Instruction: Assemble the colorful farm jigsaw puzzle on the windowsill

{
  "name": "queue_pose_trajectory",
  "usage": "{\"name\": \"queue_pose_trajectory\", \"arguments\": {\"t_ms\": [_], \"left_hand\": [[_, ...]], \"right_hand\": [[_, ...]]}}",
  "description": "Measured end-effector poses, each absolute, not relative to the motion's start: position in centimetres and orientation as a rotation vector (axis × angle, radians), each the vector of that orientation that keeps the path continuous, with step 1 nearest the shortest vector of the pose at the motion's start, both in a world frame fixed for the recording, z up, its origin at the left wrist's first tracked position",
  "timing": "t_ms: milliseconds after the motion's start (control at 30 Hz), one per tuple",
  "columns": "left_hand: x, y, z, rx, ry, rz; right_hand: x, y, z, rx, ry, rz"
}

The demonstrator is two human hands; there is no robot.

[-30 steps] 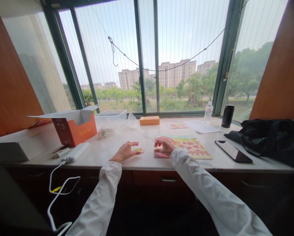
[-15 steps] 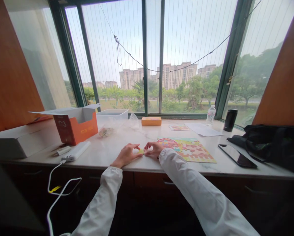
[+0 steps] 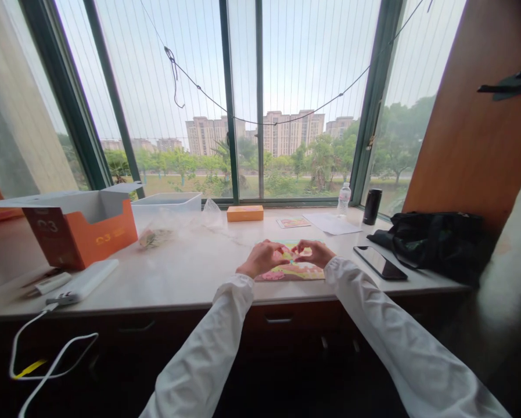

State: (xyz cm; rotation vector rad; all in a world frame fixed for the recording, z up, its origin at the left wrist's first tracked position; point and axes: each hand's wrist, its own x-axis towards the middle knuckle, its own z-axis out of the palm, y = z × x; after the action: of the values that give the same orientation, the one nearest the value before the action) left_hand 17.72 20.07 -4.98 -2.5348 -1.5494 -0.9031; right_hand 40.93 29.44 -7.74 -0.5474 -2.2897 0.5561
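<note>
Puzzle board (image 3: 290,273) under 2 cupped hands (image 3: 262,259) (image 3: 313,253)

Orange box (image 3: 92,241) — "03" on its dark panel; again in gold.

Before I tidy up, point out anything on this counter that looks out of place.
The white charging cable from the white power bank droops over the front edge of the white marble counter and dangles loose before the drawers, where it could snag.
</note>
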Motion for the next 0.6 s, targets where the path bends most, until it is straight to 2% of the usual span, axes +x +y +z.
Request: {"name": "queue_pose_trajectory", "arguments": {"t_ms": [200, 600], "left_hand": [[21.7, 22.7, -6.0, -2.672, -1.494, -0.787], [22.1, 23.1, -7.0, -2.752, -1.421, -0.682]], "right_hand": [[45.0, 30.5, -10.2, -0.708, -2.206, 0.573], [45.1, 30.5, -11.6, -0.771, -2.133, 0.753]]}}
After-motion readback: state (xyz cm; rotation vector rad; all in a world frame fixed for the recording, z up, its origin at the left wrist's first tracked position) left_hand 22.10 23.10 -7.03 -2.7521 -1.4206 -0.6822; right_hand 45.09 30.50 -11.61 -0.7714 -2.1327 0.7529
